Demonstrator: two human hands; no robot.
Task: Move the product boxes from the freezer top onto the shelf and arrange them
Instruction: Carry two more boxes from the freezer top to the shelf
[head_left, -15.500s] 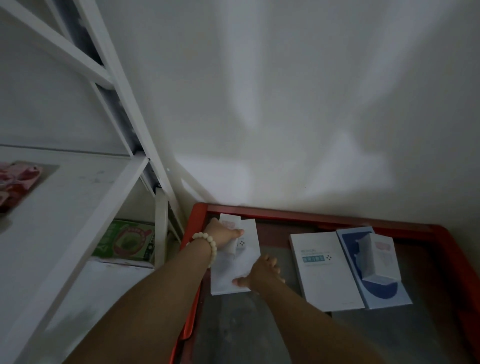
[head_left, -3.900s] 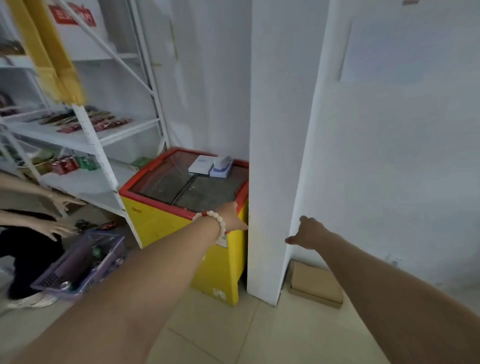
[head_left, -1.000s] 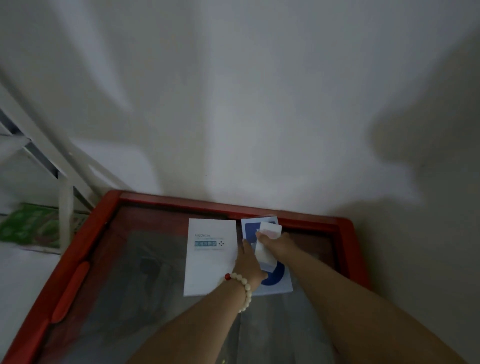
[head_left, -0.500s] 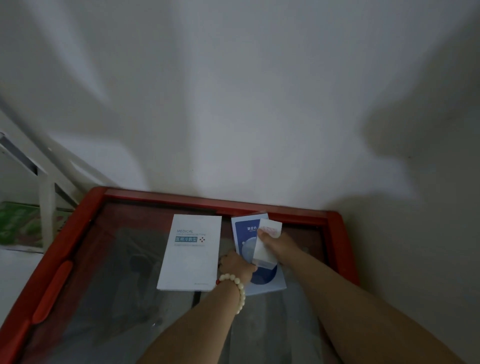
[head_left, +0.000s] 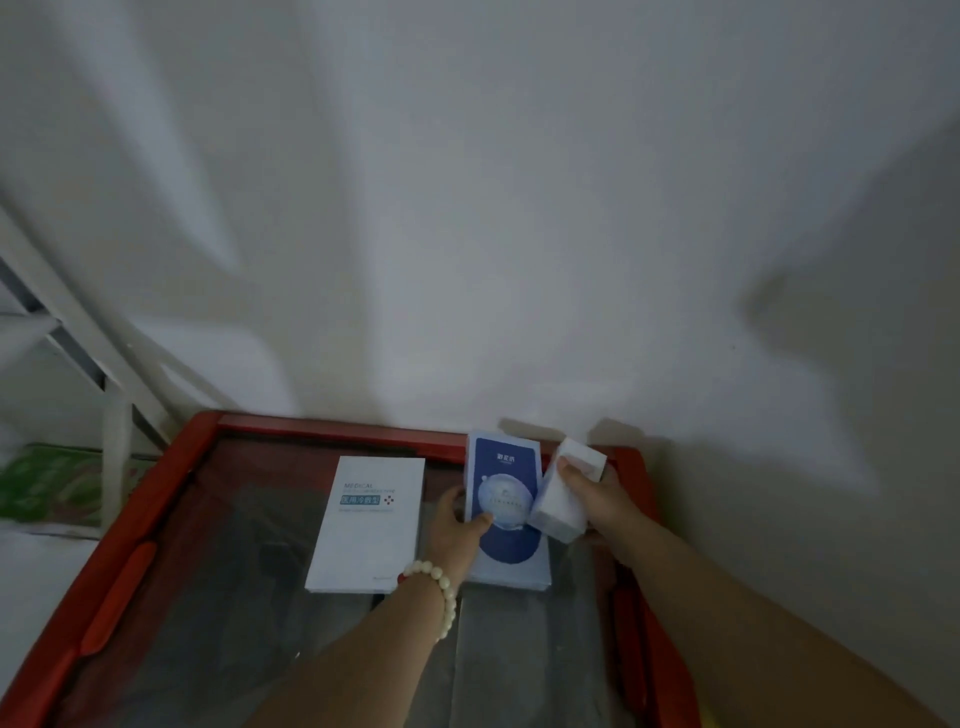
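Observation:
A flat white box (head_left: 369, 525) with "MEDICAL" print lies on the freezer's glass lid (head_left: 218, 597). To its right is a flat blue-and-white box (head_left: 506, 462). My left hand (head_left: 457, 530), with a bead bracelet at the wrist, grips that blue box at its left edge, thumb on top. My right hand (head_left: 597, 499) holds a small white box (head_left: 569, 491) lifted and tilted, just right of the blue box.
The freezer has a red rim (head_left: 130, 545) and stands in a corner against white walls. A white metal shelf frame (head_left: 111, 415) stands at the left, with a green package (head_left: 52, 483) on a lower shelf.
My right hand has lifted the small white box off the blue box and moved it right. My left hand has taken hold of the blue box's left edge.

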